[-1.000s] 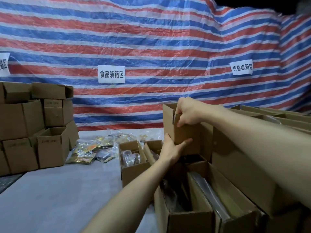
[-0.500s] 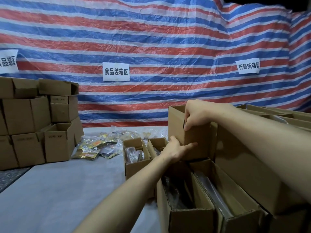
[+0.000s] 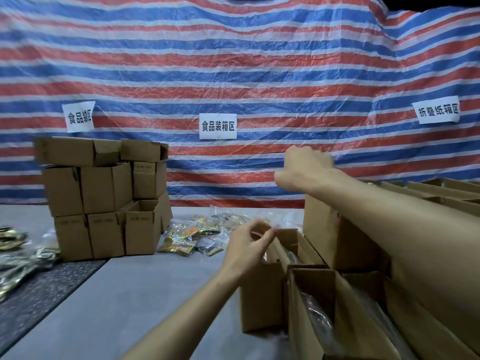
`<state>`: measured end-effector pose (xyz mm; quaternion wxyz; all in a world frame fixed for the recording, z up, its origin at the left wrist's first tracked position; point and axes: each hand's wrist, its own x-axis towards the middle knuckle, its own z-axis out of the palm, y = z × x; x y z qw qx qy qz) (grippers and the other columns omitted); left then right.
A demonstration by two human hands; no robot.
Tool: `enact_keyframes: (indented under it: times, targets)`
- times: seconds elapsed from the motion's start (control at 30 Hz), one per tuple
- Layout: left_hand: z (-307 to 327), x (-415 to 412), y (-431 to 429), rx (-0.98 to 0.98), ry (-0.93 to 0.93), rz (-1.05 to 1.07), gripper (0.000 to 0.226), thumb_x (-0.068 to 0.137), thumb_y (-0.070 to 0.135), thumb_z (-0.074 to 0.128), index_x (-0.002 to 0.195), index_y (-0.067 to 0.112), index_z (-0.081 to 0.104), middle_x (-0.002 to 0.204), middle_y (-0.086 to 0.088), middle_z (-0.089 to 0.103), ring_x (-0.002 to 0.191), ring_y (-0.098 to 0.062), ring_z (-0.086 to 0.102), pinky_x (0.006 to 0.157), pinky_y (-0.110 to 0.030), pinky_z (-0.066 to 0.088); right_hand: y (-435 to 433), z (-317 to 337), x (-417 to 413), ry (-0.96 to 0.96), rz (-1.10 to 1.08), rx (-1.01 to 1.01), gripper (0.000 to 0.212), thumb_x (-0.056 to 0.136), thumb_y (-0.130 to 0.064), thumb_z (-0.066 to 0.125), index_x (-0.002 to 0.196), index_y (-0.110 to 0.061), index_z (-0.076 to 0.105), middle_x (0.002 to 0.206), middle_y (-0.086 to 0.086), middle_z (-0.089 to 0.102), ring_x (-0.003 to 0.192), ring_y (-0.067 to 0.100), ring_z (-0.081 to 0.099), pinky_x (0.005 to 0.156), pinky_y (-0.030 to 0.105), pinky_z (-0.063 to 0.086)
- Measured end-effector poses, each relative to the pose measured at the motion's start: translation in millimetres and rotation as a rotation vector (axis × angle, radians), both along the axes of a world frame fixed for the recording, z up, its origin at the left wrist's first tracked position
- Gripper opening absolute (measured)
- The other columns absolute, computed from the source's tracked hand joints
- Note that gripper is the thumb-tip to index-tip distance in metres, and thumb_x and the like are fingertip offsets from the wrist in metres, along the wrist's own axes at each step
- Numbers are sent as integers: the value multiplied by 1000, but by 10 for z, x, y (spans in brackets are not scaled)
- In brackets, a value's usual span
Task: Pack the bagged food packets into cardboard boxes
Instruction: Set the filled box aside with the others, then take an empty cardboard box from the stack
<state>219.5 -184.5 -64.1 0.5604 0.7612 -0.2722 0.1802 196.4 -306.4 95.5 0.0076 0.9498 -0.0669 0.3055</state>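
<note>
My right hand (image 3: 304,165) hovers above the top of a tall cardboard box (image 3: 327,229), fingers loosely curled, holding nothing. My left hand (image 3: 249,242) is lower, just left of the raised flaps of a small open box (image 3: 262,294), fingers loosely curled and blurred by motion; nothing shows in it. A nearer open box (image 3: 311,287) holds a clear bagged packet (image 3: 317,315). Loose bagged food packets (image 3: 197,237) lie in a pile on the grey table (image 3: 130,294), beyond my left hand.
A stack of several cardboard boxes (image 3: 104,198) stands at the back left. More packets (image 3: 15,255) lie at the far left by a dark mat (image 3: 39,289). Flat cardboard (image 3: 441,190) lies behind my right arm. A striped tarp with paper labels forms the back wall.
Both hands have let go of the tall box: the right one rose above it, the left one drew back and down. The camera has turned left, showing more of the box stack.
</note>
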Motion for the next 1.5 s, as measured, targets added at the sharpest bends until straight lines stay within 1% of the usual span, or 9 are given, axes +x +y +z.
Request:
enact_keyframes:
  times: [0.2,0.33,0.47,0.57,0.8,1.0,1.1,1.33,1.5]
  targets:
    - [-296,113,957,-201,35,252,19,99,20,65,83,14,75,72,7,72,70,-3,66,64,-14,50,1157,-105,438,157,446,641,19,88,-26,58,85,-10,49,81,1,51,71,18,52,53,31,37]
    - [-921,236,1573,-228,187,519,13,93,13,70,81,18,69,73,9,70,72,-11,64,62,-16,46,1977,-551,618,16,686,1194,29,87,-21,61,60,-18,49,54,-5,47,55,16,44,50,27,29]
    - [-1603,302,1973,-261,373,674,9,93,7,70,86,12,69,83,-6,70,76,-27,63,71,-33,55,2387,-1164,761,35,806,1463,10,90,-24,62,83,-21,69,84,-2,70,83,15,64,64,28,48]
    - [-1807,387,2140,-411,404,722,11,93,2,69,85,10,68,79,-9,69,69,-28,62,75,-49,60,2429,-1556,982,23,822,1520,15,90,-20,65,78,-16,72,76,0,72,80,20,69,71,35,53]
    - [-1926,603,2178,-370,493,870,16,86,13,75,75,12,64,66,-1,69,70,-21,70,75,-37,53,2185,-2088,1578,210,771,1496,18,94,-16,66,79,-8,73,76,5,73,66,17,67,55,25,54]
    - [-1655,1189,2226,56,717,804,31,86,44,68,90,18,51,86,1,59,85,-26,66,71,-34,45,1991,-2234,1848,344,718,1521,16,88,-13,66,73,-13,72,66,-1,71,55,14,67,73,36,55]
    - [-1386,1727,2272,217,553,873,43,87,37,66,116,17,43,114,-7,53,95,-33,65,78,-38,50,1966,-2276,1917,323,697,1523,17,86,-14,65,70,-13,71,66,0,71,63,19,67,83,44,59]
    - [-700,2723,2436,811,11,982,74,89,12,62,153,15,24,163,-10,17,123,-40,55,88,-48,49,1903,-2180,1987,240,782,1569,23,86,-15,66,63,-12,70,64,-1,72,62,19,68,60,28,53]
    - [-566,3042,2659,1010,149,882,77,91,9,59,157,17,22,162,-5,28,132,-38,51,100,-48,44,1893,-2126,1968,223,824,1575,19,84,-16,65,67,-13,71,64,-2,71,59,16,66,65,30,52]
